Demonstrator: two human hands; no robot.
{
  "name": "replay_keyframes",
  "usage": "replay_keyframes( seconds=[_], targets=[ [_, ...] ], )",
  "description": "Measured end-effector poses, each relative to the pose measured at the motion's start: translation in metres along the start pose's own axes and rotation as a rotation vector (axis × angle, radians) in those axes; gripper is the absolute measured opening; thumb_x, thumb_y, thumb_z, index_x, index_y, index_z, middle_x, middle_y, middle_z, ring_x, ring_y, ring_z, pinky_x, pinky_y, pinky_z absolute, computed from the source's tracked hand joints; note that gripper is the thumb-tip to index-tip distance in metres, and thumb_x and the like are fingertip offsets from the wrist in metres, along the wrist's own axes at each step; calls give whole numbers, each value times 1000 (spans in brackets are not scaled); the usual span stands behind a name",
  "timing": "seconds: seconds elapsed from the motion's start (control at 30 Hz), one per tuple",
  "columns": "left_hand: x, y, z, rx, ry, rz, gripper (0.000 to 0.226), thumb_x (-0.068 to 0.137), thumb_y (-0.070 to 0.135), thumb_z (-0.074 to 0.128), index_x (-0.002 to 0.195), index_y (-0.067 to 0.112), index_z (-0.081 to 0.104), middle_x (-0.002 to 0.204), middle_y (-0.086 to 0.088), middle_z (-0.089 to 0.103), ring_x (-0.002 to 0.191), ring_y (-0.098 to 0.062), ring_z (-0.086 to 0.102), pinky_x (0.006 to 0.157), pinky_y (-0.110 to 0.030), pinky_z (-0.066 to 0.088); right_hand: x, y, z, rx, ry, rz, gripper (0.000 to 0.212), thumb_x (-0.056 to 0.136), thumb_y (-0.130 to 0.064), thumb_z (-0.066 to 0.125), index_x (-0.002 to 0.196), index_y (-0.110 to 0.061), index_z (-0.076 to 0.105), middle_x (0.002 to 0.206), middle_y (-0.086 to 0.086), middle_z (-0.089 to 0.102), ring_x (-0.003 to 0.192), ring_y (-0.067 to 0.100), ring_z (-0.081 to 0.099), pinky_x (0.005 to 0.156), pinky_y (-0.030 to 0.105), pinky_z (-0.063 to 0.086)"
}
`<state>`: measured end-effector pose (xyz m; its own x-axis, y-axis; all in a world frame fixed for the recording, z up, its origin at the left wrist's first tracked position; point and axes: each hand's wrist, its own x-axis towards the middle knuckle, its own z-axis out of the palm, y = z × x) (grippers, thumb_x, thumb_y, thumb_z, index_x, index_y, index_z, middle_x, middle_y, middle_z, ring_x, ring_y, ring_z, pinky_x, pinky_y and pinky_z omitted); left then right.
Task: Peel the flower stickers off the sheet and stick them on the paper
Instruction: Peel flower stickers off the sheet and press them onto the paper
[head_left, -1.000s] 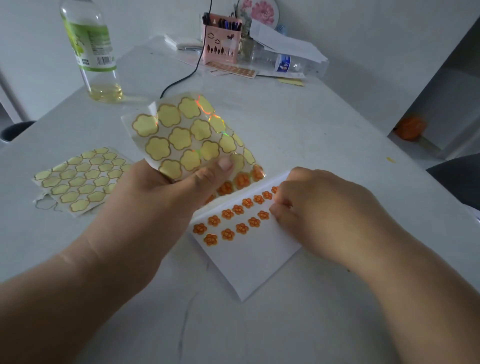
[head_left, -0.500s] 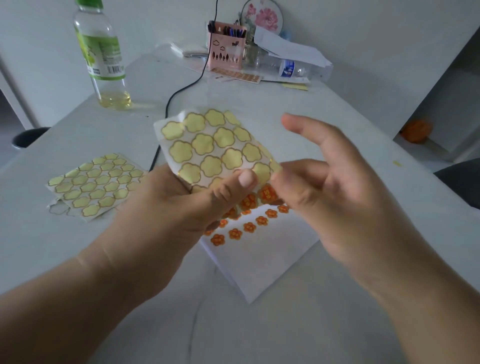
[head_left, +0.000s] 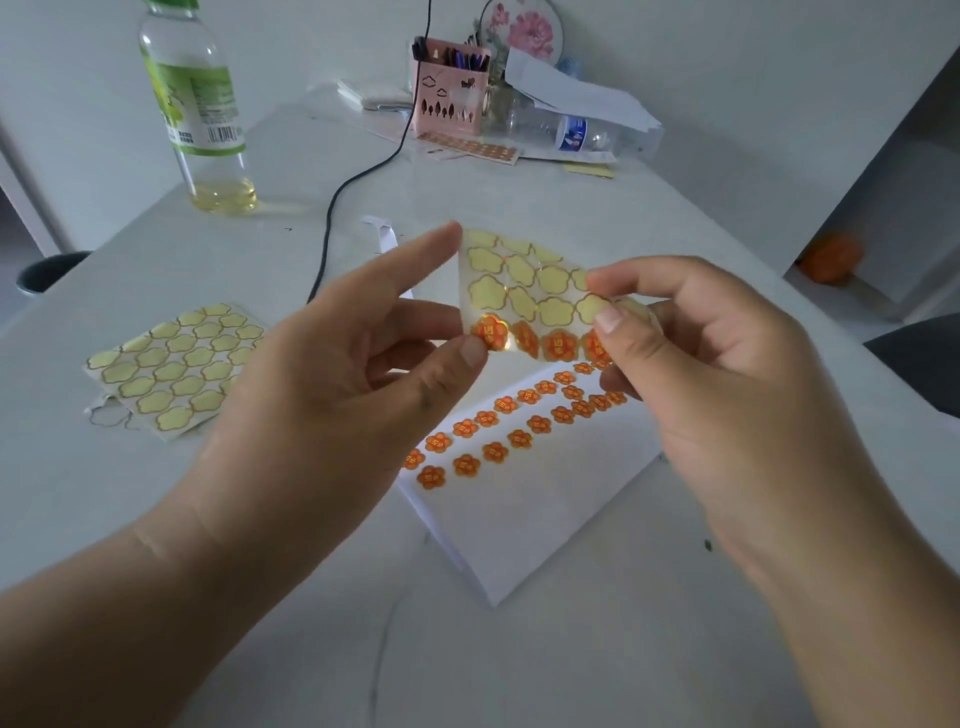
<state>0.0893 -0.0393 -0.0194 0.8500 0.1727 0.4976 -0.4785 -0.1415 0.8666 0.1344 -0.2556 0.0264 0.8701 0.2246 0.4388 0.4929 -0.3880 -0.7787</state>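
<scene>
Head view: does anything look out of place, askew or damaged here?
Minor only. A clear water bottle lies on its side among loose papers beside the pink pen holder at the far end of the table. The white paper sits askew to the table edge. No spill or damage shows.

We read this as a home desk or small office corner. Landmark: pink pen holder (head_left: 451, 98), full of pens, at the white worktop's (head_left: 519, 197) far edge. Behind it, a round flower-painted fan (head_left: 524, 28). Right of it, loose papers (head_left: 571, 96) and a water bottle (head_left: 576, 132) lying flat. Left of it, a green-label bottle (head_left: 200, 104). A black cable (head_left: 363, 176) runs past its left side.
</scene>
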Motion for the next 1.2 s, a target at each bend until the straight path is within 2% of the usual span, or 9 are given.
replay_keyframes(
  seconds=[0.1, 0.2, 0.27, 0.37, 0.47, 0.73, 1.03, 1.13, 1.2],
  targets=[
    [0, 1, -1, 39, 6, 32, 72, 83, 63, 82, 148, 60, 52, 104, 11, 81, 91, -19, 79, 81, -27, 64, -1, 0, 0, -12, -4, -14, 19, 90, -52, 60, 105, -52, 71, 79, 4, 67, 73, 23, 70, 72, 33, 61],
    [1, 1, 0, 226, 5, 121, 45, 90, 53, 76, 133, 58, 66, 97, 23, 76, 85, -14, 76, 76, -19, 61, 1, 3, 1, -47, -5, -11, 18, 93, -52, 60, 105, -53, 72, 86, -12, 72, 82, 8, 72, 71, 20, 60],
    [0, 3, 2, 349, 24, 172, 27, 91, 51, 73, 117, 59, 71, 97, 31, 75, 82, -6, 76, 69, -7, 56, 0, 3, 0, -151, 7, -55, 23, 94, -57, 57, 112, -54, 71, 109, -20, 66, 103, -3, 65, 81, 7, 49],
    [-3, 7, 3, 400, 71, 192, 20, 90, 53, 75, 108, 60, 71, 94, 38, 75, 72, -2, 75, 62, -6, 54, -2, -6, -1, -347, 23, -267, 33, 96, -55, 59, 126, -43, 69, 126, -11, 57, 119, -1, 56, 99, 15, 45],
    [-4, 10, 3, 377, 84, 197, 20, 89, 53, 76, 109, 56, 74, 95, 32, 77, 68, -5, 74, 63, -9, 55, -7, -12, 2, -354, -6, -433, 26, 96, -39, 69, 119, -28, 76, 108, -11, 71, 102, 0, 64, 90, 12, 46],
    [-7, 13, 6, 404, 73, 225, 28, 89, 45, 80, 115, 52, 73, 101, 26, 79, 70, -8, 73, 66, -23, 62, -8, -14, 5, -358, -29, -435, 17, 97, -34, 68, 109, -26, 78, 102, -11, 71, 98, 2, 66, 85, 16, 49],
    [-7, 22, 7, 516, 44, 246, 30, 88, 46, 80, 113, 58, 67, 102, 38, 71, 66, -4, 69, 61, -7, 51, -8, -11, 6, -471, 42, -572, 12, 96, -21, 71, 105, -19, 79, 103, 0, 70, 94, 22, 68, 83, 33, 52],
    [-11, 24, 9, 451, 57, 171, 23, 85, 52, 78, 108, 57, 73, 94, 35, 75, 62, -4, 70, 61, -6, 53, -9, -11, 6, -486, 77, -596, 10, 95, -18, 73, 101, -19, 81, 100, 2, 69, 90, 24, 68, 82, 33, 52],
    [-12, 26, 12, 257, 58, 17, 21, 82, 61, 79, 102, 54, 82, 88, 31, 80, 69, -4, 77, 62, -12, 59, -9, -10, 6, -478, 89, -606, 9, 94, -16, 74, 98, -18, 82, 97, 2, 67, 87, 21, 67, 81, 28, 51]
  ],
)
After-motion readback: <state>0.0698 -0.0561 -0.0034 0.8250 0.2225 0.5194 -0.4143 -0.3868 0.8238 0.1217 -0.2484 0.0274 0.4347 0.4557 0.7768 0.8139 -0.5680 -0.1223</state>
